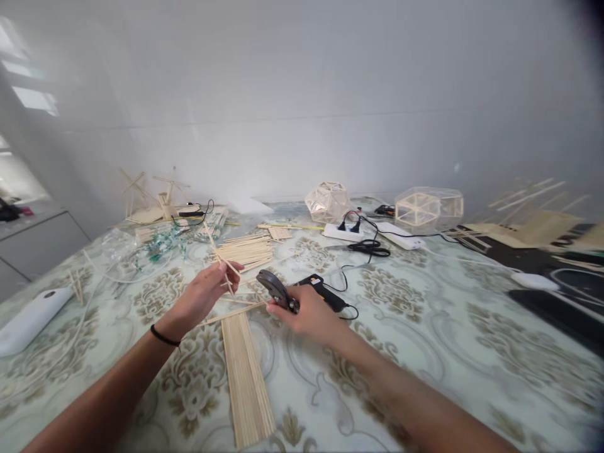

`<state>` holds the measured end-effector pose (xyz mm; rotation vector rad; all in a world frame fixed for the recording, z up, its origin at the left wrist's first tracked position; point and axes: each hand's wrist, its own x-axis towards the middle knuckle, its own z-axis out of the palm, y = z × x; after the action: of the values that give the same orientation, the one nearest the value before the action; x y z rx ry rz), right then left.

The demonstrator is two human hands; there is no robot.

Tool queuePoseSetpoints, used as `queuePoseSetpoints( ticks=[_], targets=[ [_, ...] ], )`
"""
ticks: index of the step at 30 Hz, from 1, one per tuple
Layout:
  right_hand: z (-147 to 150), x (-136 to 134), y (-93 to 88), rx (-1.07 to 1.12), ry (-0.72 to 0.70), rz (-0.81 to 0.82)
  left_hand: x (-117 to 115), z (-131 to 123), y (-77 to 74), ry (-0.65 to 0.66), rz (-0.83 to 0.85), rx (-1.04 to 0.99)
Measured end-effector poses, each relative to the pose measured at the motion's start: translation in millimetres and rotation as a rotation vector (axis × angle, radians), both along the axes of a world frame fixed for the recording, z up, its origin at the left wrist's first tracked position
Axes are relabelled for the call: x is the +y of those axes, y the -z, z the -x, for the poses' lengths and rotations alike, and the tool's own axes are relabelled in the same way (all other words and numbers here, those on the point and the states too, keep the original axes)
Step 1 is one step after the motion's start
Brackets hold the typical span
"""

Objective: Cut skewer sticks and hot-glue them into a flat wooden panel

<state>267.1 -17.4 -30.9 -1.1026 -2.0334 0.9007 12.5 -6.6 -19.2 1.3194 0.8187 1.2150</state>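
Observation:
My left hand (204, 290) is closed, pinching thin wooden sticks (218, 254) that cross near the fingertips. My right hand (315, 314) is wrapped round a dark, curved plier-like tool (274, 287), whose rounded end points toward the left hand. The tool and the sticks are apart. Just behind the right hand lies a black glue gun (334, 297), partly covered by it. A flat bundle of long sticks (248, 384) lies on the table below the hands. Beyond the left hand is a pile of shorter sticks (248, 251), with a few loose ones between the hands.
Black scissors (368, 247) lie near a white power strip (343, 233) with plugs and cables. Stick-framed polyhedra (328, 201) stand at the back. A white oblong object (35, 319) and crumpled plastic (117, 244) are at left. A dark flat object (557, 314) lies right.

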Motion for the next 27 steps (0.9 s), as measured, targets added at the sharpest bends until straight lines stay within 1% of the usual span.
queuePoseSetpoints(
  ticks=[5,8,9,11,14,16,18,21,24,27],
  targets=[
    [6,-12,-5.0,-0.002,-0.046,-0.005,-7,-9,11.1,0.093,0.000,0.203],
    [8,-15,-5.6,0.012,-0.080,0.008,-10,-12,13.5,0.157,-0.054,0.279],
    [8,-16,-5.7,0.016,-0.090,0.009,-11,-13,12.9,0.161,-0.079,0.297],
    [7,-16,-6.1,0.025,-0.094,-0.002,-13,-14,10.1,0.122,-0.126,0.334],
    [6,-14,-7.8,0.075,-0.050,-0.015,-15,-16,4.0,0.058,-0.164,0.405],
    [5,-12,-9.2,0.130,-0.019,-0.004,-17,-18,0.6,0.071,-0.164,0.442],
    [4,-12,-10.3,0.178,-0.003,0.015,-21,-21,-1.2,0.122,-0.139,0.468],
    [4,-13,-11.4,0.216,0.008,0.032,-28,-24,-2.5,0.238,-0.017,0.450],
    [4,-15,-12.9,0.254,-0.019,0.073,-35,-27,-6.4,0.369,0.088,0.450],
    [4,-17,-14.6,0.310,-0.050,0.116,-41,-28,-12.9,0.459,0.153,0.470]
  ],
)
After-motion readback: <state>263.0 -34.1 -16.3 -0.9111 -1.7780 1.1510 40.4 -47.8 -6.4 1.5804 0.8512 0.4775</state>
